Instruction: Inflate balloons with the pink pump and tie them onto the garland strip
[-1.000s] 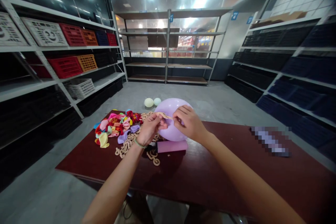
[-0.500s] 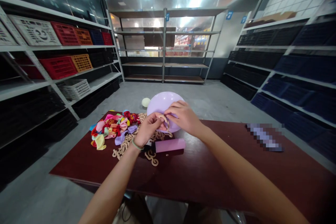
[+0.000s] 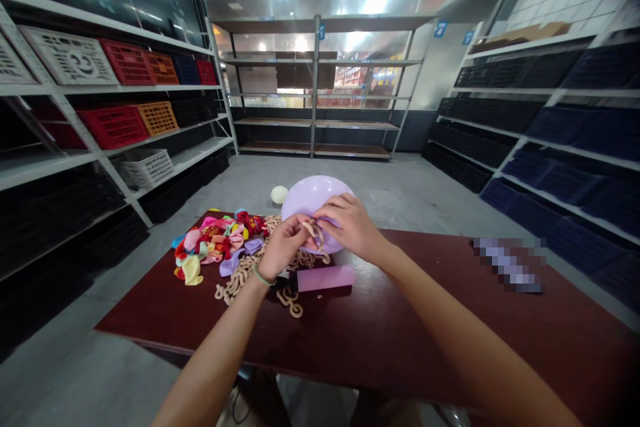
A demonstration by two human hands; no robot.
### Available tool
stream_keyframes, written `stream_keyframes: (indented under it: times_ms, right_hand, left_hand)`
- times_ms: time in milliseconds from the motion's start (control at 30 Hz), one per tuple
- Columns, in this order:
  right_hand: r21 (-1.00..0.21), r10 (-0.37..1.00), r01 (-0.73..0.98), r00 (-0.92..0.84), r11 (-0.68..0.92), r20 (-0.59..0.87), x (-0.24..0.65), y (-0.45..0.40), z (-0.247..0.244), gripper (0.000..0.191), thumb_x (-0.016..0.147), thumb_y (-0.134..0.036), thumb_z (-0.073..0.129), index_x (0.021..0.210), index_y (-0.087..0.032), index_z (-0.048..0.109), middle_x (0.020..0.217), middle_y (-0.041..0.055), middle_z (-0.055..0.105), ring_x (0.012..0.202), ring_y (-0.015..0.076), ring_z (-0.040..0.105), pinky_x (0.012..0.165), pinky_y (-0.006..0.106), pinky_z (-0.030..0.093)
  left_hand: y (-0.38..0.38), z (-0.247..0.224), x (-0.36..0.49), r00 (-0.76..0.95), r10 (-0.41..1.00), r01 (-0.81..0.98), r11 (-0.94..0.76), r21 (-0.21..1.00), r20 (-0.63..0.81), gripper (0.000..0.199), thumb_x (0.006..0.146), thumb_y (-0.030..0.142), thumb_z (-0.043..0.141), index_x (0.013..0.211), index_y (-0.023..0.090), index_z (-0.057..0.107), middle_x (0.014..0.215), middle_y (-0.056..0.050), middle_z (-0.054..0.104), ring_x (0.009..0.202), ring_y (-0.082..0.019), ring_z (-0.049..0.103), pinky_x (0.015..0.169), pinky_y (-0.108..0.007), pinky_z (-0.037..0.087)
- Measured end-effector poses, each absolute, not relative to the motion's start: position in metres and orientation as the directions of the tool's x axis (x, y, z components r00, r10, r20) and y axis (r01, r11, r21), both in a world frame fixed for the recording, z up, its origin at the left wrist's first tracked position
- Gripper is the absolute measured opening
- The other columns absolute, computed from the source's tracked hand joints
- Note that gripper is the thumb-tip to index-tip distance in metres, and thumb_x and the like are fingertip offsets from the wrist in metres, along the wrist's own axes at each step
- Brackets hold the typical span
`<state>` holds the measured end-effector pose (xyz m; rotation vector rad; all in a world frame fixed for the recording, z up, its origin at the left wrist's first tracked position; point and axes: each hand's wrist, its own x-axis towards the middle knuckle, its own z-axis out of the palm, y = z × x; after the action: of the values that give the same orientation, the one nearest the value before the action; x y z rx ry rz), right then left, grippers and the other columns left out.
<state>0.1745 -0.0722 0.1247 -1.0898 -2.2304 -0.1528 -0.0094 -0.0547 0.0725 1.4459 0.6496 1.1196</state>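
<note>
1. Purple balloon: one, large, inflated, just behind the hands at the far edge of the dark red table, near its middle.
2. Left hand: grasping a beige curl, thumb against fingers; the curl dangles in front of the balloon.
3. Right hand: fingertips pinched together, seemingly on the upper end of the same curl; exact contact partly hidden.
4. Done: balloon is filled. Curl is up at the balloon, in the fingers.
5. Left, as judged: curl looks unfastened, loose end hanging. Balloon's neck is hidden, so cannot tell if it is tied or joined to the curl.
6. Limp balloons: mixed colours, heaped on the left part of the table, uninflated. Overlap too much; no exact count.
7. Beige curly pieces: many, tangled beside the limp ones; cannot count. Some lie nearer the table's front, by the cylinder.
8. Pink cylinder with black end: one, lying in front of the balloon.
9. Pale round object: one, beyond the table's far edge.
10. Pixelated item: one, right side; identity unclear.
11. Hands: two. Wristband: one, left wrist.
</note>
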Motion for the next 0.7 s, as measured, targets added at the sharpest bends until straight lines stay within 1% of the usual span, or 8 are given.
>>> stream_keyframes:
  times_ms: [100,233,367,467,567,633,700]
  right_hand:
    - [-0.164,0.671,0.739,-0.465,0.653,0.578,0.176,-0.069,0.124,0.007,0.090,-0.028,0.063,0.089,-0.030,0.070,0.091,-0.0017,0.067,0.094,0.0210,0.053,0.088,0.040,0.035]
    - [-0.176,0.686,0.757,-0.436,0.630,0.583,0.171,-0.071,0.124,0.009,0.087,-0.026,0.063,0.078,-0.026,0.067,0.084,-0.0021,0.066,0.091,0.0203,0.053,0.085,0.039,0.033]
    - [-0.131,0.674,0.786,-0.417,0.604,0.610,0.162,-0.076,0.121,0.007,0.083,-0.025,0.062,0.076,-0.024,0.061,0.083,-0.0008,0.065,0.090,0.0211,0.052,0.084,0.039,0.031]
    - [-0.060,0.638,0.803,-0.424,0.593,0.643,0.157,-0.080,0.118,0.006,0.081,-0.022,0.059,0.076,-0.023,0.057,0.082,0.0006,0.064,0.089,0.0216,0.051,0.085,0.039,0.031]
    - [0.000,0.584,0.814,-0.417,0.581,0.696,0.154,-0.086,0.113,0.008,0.082,-0.021,0.058,0.075,-0.023,0.056,0.082,0.0018,0.063,0.089,0.0221,0.049,0.086,0.039,0.031]
    - [0.029,0.543,0.811,-0.417,0.584,0.729,0.155,-0.090,0.108,0.010,0.085,-0.022,0.057,0.075,-0.023,0.057,0.081,0.0025,0.063,0.089,0.0221,0.049,0.085,0.039,0.032]
    - [0.013,0.517,0.793,-0.410,0.609,0.751,0.157,-0.094,0.104,0.012,0.090,-0.023,0.055,0.079,-0.023,0.059,0.082,0.0025,0.063,0.088,0.0214,0.049,0.085,0.038,0.033]
  left_hand:
    - [-0.055,0.071,-0.009,0.428,0.862,-0.211,-0.199,0.957,0.273,0.030,0.082,0.042,0.068,0.086,0.017,0.053,0.063,0.001,0.065,0.054,-0.012,0.062,0.059,-0.023,0.050]
    - [-0.056,0.072,-0.011,0.430,0.859,-0.211,-0.204,0.956,0.278,0.028,0.081,0.038,0.068,0.085,0.017,0.050,0.060,0.002,0.065,0.052,-0.012,0.062,0.058,-0.023,0.050]
    - [-0.057,0.069,-0.011,0.372,0.871,-0.209,-0.258,0.943,0.320,0.024,0.081,0.033,0.066,0.088,0.019,0.048,0.059,0.004,0.063,0.051,-0.013,0.062,0.058,-0.024,0.050]
    - [-0.058,0.063,-0.006,0.251,0.891,-0.226,-0.325,0.918,0.377,0.020,0.082,0.030,0.064,0.090,0.019,0.049,0.063,0.005,0.062,0.049,-0.011,0.060,0.055,-0.023,0.049]
    - [-0.058,0.058,0.001,0.151,0.888,-0.280,-0.383,0.880,0.435,0.016,0.085,0.027,0.063,0.092,0.019,0.052,0.069,0.003,0.064,0.053,-0.010,0.060,0.055,-0.022,0.048]
    - [-0.058,0.056,0.004,0.157,0.870,-0.341,-0.396,0.852,0.468,0.017,0.085,0.028,0.065,0.091,0.018,0.052,0.068,0.003,0.063,0.051,-0.010,0.059,0.053,-0.021,0.048]
    - [-0.057,0.055,0.005,0.191,0.846,-0.395,-0.398,0.828,0.498,0.018,0.086,0.029,0.066,0.091,0.019,0.052,0.063,0.004,0.061,0.047,-0.010,0.056,0.049,-0.021,0.046]
